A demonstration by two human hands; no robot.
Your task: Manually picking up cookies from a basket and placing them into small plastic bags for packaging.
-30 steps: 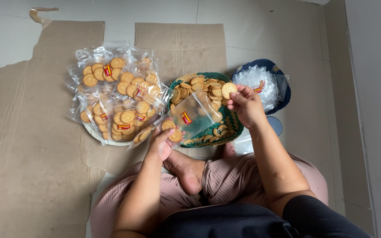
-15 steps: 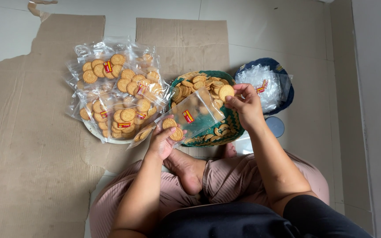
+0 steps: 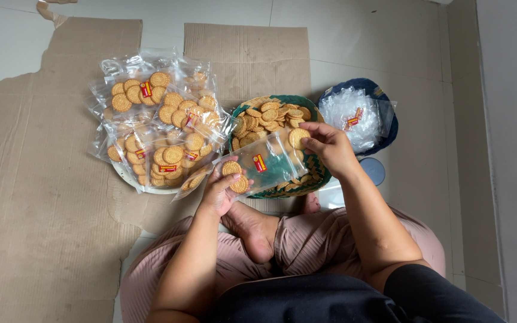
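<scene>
Your left hand (image 3: 221,192) grips the bag (image 3: 261,164) with two biscuits in, your right hand (image 3: 329,146) pinches another biscuit (image 3: 297,137) at its mouth, many full packs (image 3: 157,128) wait, and the basket (image 3: 313,170) is far from empty.

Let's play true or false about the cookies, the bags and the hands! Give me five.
1. The left hand holds a clear plastic bag with biscuits already in it. True.
2. The right hand is empty. False: it pinches a round biscuit at the bag's mouth.
3. The loose biscuits sit in a green woven basket. True.
4. The filled packets lie to the person's right. False: they lie on the left, on a white plate.
5. The blue bowl is full of biscuits. False: it holds empty clear bags.
</scene>
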